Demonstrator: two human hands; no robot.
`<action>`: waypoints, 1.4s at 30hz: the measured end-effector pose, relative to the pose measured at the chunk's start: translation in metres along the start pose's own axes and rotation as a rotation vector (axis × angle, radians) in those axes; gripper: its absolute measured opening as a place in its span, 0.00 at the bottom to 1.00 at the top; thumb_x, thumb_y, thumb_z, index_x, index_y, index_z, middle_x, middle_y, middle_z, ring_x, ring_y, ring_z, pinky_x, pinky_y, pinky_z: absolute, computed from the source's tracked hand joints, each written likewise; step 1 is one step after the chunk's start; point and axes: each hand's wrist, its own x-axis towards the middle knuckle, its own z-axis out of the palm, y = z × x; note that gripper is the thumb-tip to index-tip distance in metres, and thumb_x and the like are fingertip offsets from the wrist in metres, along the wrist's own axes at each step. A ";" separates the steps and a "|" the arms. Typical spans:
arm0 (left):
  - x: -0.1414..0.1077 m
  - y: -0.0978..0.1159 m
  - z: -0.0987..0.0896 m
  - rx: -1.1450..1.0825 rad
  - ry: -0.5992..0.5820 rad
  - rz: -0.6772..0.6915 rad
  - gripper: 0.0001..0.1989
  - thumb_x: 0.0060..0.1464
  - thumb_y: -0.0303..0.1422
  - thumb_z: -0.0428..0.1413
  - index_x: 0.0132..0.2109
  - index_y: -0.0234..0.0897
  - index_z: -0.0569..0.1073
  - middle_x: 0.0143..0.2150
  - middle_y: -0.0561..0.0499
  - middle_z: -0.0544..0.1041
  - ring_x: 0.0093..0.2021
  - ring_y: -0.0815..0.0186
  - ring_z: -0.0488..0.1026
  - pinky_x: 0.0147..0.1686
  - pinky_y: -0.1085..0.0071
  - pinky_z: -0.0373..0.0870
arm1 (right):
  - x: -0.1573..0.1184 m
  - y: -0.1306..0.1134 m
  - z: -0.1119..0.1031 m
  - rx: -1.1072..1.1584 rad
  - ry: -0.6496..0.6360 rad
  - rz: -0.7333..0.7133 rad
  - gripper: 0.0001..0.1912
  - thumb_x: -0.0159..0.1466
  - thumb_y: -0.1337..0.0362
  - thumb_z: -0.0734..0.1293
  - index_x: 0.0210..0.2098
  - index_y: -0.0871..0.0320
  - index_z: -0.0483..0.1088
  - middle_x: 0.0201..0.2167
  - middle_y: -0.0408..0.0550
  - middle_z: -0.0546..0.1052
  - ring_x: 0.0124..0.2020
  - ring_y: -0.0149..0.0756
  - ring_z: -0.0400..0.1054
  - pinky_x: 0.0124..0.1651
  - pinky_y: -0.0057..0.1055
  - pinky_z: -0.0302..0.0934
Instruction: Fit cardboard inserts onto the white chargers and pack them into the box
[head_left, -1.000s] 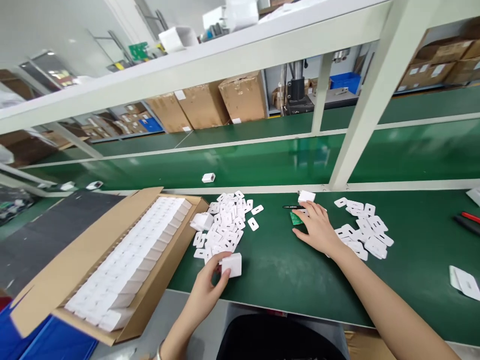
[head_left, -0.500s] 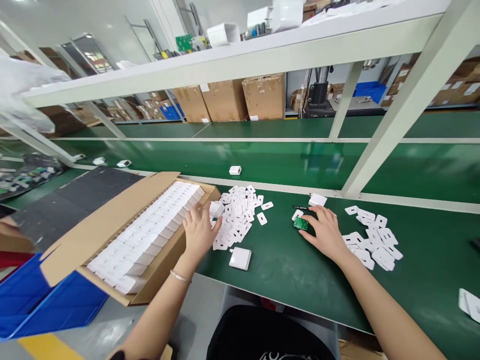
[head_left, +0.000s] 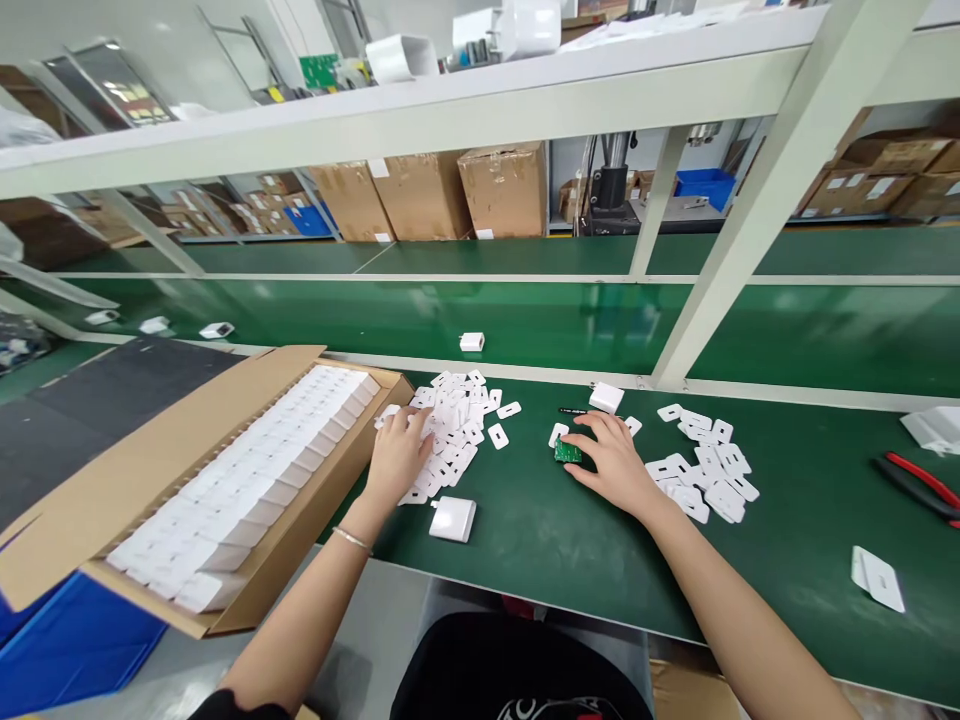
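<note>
- Two bare hands are over the green table (head_left: 517,565), well apart.
- Left hand (head_left: 400,452): fingers bent at the near-left edge of a pile of slotted white plates (head_left: 454,412); a white piece (head_left: 385,413) shows just beyond its fingertips; whether it grips anything, I cannot tell.
- Right hand (head_left: 604,460): thumb and fingers pinch a green circuit board (head_left: 568,452).
- Beyond the right hand lie a black pen (head_left: 571,411) and a white housing (head_left: 606,398).
- Left of the left hand stands an open carton (head_left: 315,507).
</note>
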 end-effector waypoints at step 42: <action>-0.030 0.133 -0.036 -1.953 -0.255 -0.485 0.23 0.66 0.49 0.51 0.60 0.39 0.69 0.43 0.43 0.79 0.36 0.60 0.74 0.28 0.72 0.64 | 0.004 -0.006 -0.011 0.755 -0.205 0.339 0.17 0.70 0.47 0.63 0.45 0.53 0.73 0.47 0.50 0.75 0.47 0.43 0.69 0.52 0.42 0.65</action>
